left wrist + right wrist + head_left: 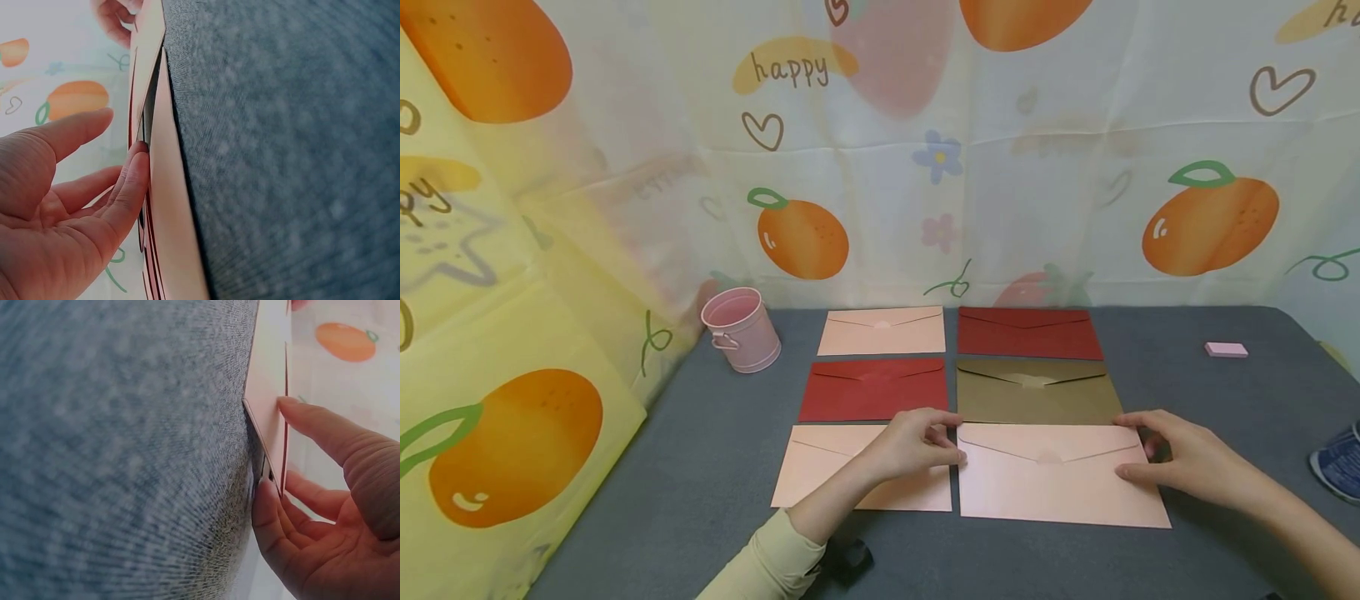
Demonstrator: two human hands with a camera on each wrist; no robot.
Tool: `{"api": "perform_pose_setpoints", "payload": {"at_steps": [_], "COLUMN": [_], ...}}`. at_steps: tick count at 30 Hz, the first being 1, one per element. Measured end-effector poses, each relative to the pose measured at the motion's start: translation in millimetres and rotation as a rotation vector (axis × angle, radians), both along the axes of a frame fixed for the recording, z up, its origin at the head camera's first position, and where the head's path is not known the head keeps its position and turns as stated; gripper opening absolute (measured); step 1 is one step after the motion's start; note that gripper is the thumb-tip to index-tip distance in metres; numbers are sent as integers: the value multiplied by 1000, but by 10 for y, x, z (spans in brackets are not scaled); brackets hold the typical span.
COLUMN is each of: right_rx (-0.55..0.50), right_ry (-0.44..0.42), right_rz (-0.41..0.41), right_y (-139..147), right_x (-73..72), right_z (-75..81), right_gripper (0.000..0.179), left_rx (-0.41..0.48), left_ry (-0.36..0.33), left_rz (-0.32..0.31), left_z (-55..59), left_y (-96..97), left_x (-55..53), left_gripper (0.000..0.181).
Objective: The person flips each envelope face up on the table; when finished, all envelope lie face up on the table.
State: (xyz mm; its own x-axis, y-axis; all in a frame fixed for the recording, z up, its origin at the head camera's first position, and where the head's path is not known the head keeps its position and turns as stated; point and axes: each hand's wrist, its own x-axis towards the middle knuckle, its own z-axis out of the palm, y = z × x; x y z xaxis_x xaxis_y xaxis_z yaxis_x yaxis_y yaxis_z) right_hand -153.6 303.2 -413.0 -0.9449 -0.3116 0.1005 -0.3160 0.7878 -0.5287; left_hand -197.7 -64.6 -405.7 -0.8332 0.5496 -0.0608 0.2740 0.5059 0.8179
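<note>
In the head view, my left hand [917, 446] reaches across the front-left peach envelope [820, 467] to the left edge of the front-right pale pink envelope [1060, 483]. The index fingertip is at that envelope's upper left corner. In the left wrist view, my thumb hovers apart while the other fingertips [142, 147] meet the edges where the two envelopes adjoin. My right hand [1187, 458] is at the pale pink envelope's right side, index fingertip at its upper right corner. The right thumb overlaps its face, which lies flat, flap side up.
Behind lie a red envelope [872, 387], a gold envelope [1037, 392], another peach one [880, 333] and a dark red one [1026, 333]. A pink bucket [741, 329] stands left, a pink block [1226, 350] right. A dark blue item [1337, 462] sits at the right edge.
</note>
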Motion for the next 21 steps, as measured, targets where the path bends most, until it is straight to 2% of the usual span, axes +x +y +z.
{"api": "perform_pose_setpoints", "payload": {"at_steps": [21], "right_rx": [25], "right_ry": [-19], "right_rz": [-23], "right_y": [-28], "right_x": [35], "right_z": [23], "right_gripper": [59], "left_rx": [-30], "left_ry": [17], "left_rz": [-17], "left_z": [-6], "left_y": [8], "left_x": [1], "left_gripper": [50]}}
